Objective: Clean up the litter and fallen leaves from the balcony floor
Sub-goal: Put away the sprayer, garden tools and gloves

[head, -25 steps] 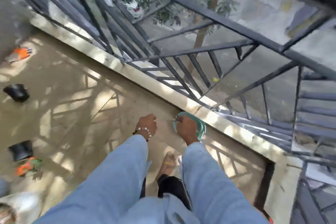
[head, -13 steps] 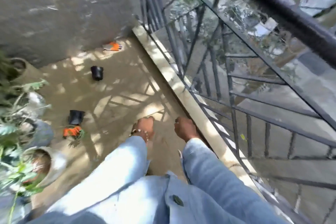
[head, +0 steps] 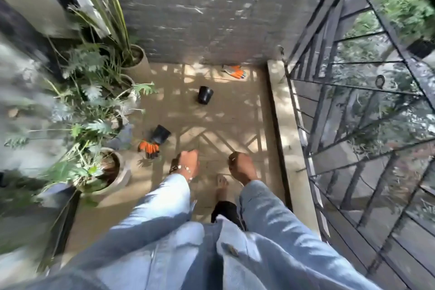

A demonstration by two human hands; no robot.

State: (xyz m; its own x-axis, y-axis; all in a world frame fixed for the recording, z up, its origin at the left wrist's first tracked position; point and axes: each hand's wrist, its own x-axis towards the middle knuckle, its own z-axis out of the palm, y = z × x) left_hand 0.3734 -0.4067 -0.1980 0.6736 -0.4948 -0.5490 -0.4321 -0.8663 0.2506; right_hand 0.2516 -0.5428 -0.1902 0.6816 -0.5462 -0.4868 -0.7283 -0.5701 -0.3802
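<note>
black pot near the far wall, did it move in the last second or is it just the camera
No. The black pot lies on its side just short of the orange glove and the grey wall, as before. Only the view turned.

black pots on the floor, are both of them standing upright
No, the nearer black pot and the farther black pot both lie tipped on their sides on the balcony floor.

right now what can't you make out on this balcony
- Right hand: fingers curl under, head view; whether they hold litter is hidden.
- Left hand: the same, curled away from the camera.
- Near black pot and far black pot: on their sides, contents unseen.
- Potted plants: motion blur, and foliage covers the floor beneath.
- Fallen leaves: too small among the shadows.
</note>
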